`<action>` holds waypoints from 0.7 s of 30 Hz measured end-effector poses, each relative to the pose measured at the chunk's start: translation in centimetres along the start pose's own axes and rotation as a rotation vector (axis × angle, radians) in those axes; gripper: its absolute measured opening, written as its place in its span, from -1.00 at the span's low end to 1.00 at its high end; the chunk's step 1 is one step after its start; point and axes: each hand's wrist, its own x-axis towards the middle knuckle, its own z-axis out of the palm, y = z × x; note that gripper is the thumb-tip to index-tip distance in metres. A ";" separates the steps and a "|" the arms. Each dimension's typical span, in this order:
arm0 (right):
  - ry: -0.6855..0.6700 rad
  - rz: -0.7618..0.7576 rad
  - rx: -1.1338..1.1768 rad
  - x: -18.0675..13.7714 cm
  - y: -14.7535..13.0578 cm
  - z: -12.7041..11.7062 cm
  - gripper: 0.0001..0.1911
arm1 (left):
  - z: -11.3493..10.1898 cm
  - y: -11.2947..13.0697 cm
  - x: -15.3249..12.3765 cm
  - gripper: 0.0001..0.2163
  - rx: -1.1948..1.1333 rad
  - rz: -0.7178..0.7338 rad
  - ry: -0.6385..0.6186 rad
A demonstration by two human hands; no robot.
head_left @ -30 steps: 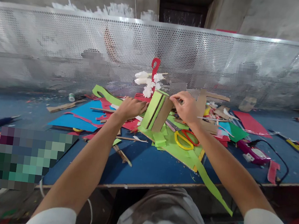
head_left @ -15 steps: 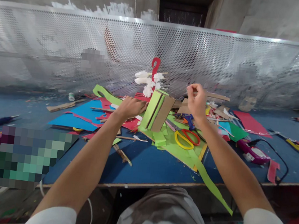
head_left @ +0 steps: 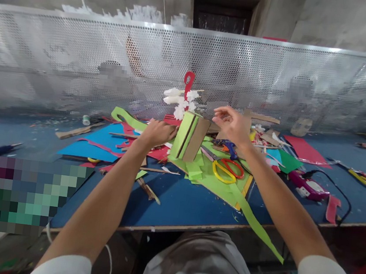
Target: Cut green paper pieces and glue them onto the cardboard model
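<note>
Blue table [head_left: 177,207]: scissors [head_left: 223,173], scraps [head_left: 194,170] around box [head_left: 196,139]; left hand [head_left: 157,133] clasping it, right hand [head_left: 234,125] unclenched.

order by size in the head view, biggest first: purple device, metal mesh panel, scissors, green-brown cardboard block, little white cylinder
metal mesh panel
green-brown cardboard block
scissors and purple device: too alike to rank
little white cylinder

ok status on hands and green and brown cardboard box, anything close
Left hand holding box, tilted. Right hand off it, fingers bent. Metal scissors, yellow and red handles, nearby on lime-green sheet.
</note>
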 end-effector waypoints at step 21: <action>-0.215 -0.605 -0.612 -0.7 -1.4 1.4 -0.79 | -1.8 1.0 0.1 -0.40 -0.002 0.116 -0.008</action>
